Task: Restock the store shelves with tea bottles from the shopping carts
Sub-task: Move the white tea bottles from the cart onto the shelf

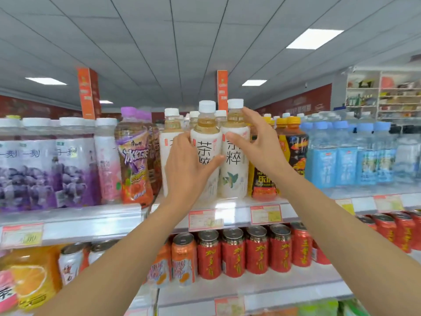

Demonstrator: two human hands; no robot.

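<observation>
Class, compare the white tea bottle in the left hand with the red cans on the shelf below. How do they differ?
The tea bottle is tall and white-capped; the red cans are short with metal tops. The left hand grips the tea bottle; nothing touches the red cans. Both stand upright.

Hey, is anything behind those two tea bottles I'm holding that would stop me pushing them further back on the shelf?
Yes. White-capped bottles stand right behind the left tea bottle and right tea bottle. The left hand and right hand grip them, nothing between.
</observation>
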